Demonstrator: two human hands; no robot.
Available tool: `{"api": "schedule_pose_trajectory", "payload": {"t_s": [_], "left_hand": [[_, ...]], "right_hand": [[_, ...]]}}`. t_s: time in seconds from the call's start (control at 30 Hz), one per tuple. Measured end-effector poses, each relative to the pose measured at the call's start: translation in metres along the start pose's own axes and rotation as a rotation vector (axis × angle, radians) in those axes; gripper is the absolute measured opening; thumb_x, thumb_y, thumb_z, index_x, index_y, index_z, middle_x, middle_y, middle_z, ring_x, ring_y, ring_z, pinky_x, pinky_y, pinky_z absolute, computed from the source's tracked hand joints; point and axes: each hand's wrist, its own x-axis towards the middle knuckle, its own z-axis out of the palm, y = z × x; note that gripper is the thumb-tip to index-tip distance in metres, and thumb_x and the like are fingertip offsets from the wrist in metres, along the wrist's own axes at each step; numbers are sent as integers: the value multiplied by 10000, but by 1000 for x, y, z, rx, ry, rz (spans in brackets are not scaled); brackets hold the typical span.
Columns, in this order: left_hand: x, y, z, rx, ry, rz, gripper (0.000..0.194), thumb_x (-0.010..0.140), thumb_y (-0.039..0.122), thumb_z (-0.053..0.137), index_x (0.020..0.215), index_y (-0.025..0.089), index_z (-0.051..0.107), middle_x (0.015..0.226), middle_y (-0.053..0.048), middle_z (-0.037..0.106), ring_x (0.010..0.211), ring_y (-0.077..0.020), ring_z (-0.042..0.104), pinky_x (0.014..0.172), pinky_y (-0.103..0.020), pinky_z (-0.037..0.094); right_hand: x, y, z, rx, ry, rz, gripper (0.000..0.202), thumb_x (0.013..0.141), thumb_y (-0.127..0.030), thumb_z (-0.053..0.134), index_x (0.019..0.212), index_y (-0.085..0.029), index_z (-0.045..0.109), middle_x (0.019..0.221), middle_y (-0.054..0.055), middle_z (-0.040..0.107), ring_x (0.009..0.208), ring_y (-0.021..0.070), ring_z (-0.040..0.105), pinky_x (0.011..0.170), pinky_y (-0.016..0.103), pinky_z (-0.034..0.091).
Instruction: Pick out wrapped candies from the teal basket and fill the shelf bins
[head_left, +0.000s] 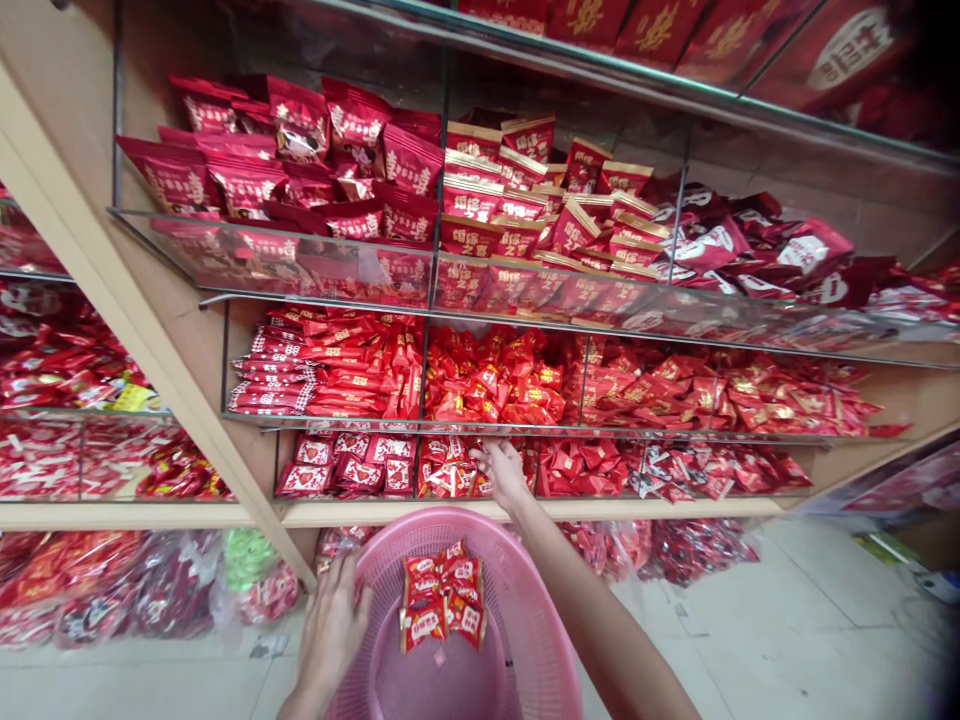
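A pink plastic basket [541, 610] stands below the shelves, with several small red candy packets [444, 600] lying together on its bottom. At its left rim is my left hand [334, 622], the thumb on the inner side and the fingers along the outside. My right hand [501, 470] reaches over the basket into the lowest shelf, among red-and-white wrapped candies [446, 468]. Its fingers are bent downward at the candies. Whatever lies between those fingertips is too small to make out.
Clear dividers split the shelves into bins of red wrapped sweets [495, 375]. A glass shelf edge [517, 431] runs just above my right hand. Bagged goods [697, 550] sit under the bottom board [660, 508]. A wooden upright [161, 330] stands at the left.
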Motion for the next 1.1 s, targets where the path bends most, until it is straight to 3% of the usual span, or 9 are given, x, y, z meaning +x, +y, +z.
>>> {"api": "schedule_pose_trajectory", "payload": {"t_s": [0.3,0.47,0.6,0.8,1.1], "left_hand": [[0,2,0,3,-12,-12,392,786,226,405,1170,206,484,1138,-74,549,1086,-227,510,903,-382,411],[0,3,-1,11,-42,-9,374,810,237,383,1172,196,469,1166,-78,534,1098,-223,492,918,-394,398],[0,5,-2,2,-38,-11,387,799,222,394,1179,196,466,1167,-76,532,1111,-221,481,937,-395,382],[-1,6,-4,-10,-34,-8,398,789,218,404,1182,207,467,1153,-70,541,1104,-222,486,938,-397,381],[-1,10,-7,-3,-42,-28,391,785,213,411,1169,203,478,1148,-72,544,1091,-223,498,925,-388,392]], "right_hand": [[-59,-5,-47,-214,-131,10,263,678,-392,636,666,-186,473,577,-19,585,527,118,553,432,193,348],[-87,1,-64,-237,-289,30,211,728,-361,598,683,-179,502,579,-8,613,508,102,537,461,197,371],[-102,27,-72,-326,-407,198,177,715,-330,578,680,-180,491,545,-25,592,476,108,545,430,193,358],[-114,73,-79,-492,-433,406,98,657,-238,518,618,-177,452,493,-42,542,439,102,548,374,169,312],[-117,114,-64,-541,-560,593,131,625,-259,552,628,-174,452,478,-56,523,464,111,592,365,143,343]]}}
